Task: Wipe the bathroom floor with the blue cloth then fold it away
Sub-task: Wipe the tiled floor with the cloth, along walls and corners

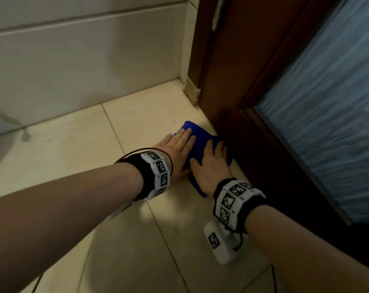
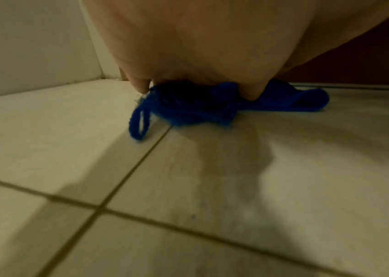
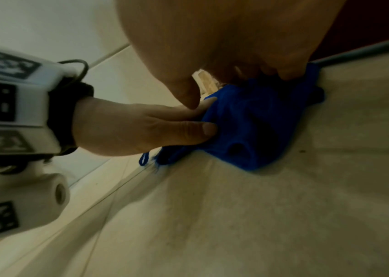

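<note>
The blue cloth (image 1: pixel 202 137) lies bunched on the beige tiled floor (image 1: pixel 69 157), close against the foot of a wooden door. My left hand (image 1: pixel 178 144) lies flat on its left part with straight fingers pressing down. Just to the right, my right hand (image 1: pixel 213 163) is spread over the cloth's near part, fingers reaching toward the door. In the left wrist view my left hand (image 2: pixel 200 46) covers the cloth (image 2: pixel 200 110), and a blue hanging loop (image 2: pixel 138 124) trails on the tile. In the right wrist view my right hand (image 3: pixel 236 37) presses the cloth (image 3: pixel 247 121) beside my left hand (image 3: pixel 141 127).
A dark wooden door (image 1: pixel 225 64) with a frosted glass panel (image 1: pixel 318 115) stands along the right. The white tiled wall (image 1: pixel 84 60) closes the back and meets the door frame in a corner. A thin metal leg (image 1: pixel 25 135) touches the floor at far left. Beige tiles stretch toward me.
</note>
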`<state>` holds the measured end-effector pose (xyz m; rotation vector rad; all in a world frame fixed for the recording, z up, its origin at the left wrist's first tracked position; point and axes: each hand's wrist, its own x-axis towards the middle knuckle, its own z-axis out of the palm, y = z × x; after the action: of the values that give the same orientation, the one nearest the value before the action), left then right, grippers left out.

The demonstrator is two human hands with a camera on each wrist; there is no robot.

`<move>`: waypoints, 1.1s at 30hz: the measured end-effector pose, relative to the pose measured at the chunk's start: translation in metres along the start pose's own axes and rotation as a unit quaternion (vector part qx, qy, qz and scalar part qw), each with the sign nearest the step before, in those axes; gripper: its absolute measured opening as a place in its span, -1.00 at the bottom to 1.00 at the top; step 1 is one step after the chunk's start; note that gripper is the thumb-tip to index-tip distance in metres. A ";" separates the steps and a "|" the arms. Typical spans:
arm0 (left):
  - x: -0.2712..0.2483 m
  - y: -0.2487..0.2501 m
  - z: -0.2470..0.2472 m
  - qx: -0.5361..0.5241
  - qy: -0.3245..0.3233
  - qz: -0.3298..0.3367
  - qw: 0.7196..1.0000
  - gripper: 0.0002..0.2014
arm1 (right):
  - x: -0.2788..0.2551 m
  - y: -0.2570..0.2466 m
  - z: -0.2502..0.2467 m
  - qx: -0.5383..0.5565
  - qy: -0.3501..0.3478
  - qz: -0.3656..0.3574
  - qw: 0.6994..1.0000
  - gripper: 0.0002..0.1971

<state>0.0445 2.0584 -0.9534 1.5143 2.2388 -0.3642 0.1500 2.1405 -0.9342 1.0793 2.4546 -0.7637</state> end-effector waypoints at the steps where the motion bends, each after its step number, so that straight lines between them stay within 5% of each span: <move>1: 0.001 -0.001 0.002 0.001 0.003 -0.006 1.000 -0.12 | 0.004 0.000 0.003 -0.021 0.002 -0.003 1.000 -0.20; 6: -0.008 -0.022 0.012 -0.001 0.019 -0.050 0.999 -0.12 | 0.013 -0.012 0.020 -0.088 0.023 -0.050 0.995 -0.20; 12: -0.039 -0.085 0.018 -0.032 -0.014 -0.121 0.992 -0.08 | 0.035 -0.074 0.032 -0.109 -0.032 -0.121 0.986 -0.16; 23: -0.152 -0.174 0.073 -0.146 -0.045 -0.213 0.965 0.04 | -0.002 -0.189 0.110 -0.138 -0.067 -0.223 0.963 -0.11; 33: -0.227 -0.148 0.119 -0.242 -0.048 -0.308 0.919 -0.02 | -0.057 -0.208 0.155 -0.167 -0.079 -0.309 0.933 -0.21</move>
<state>0.0037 1.7652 -0.9531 0.5141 2.4386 -0.0399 0.0451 1.8977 -0.9589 0.1038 2.6585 -0.5320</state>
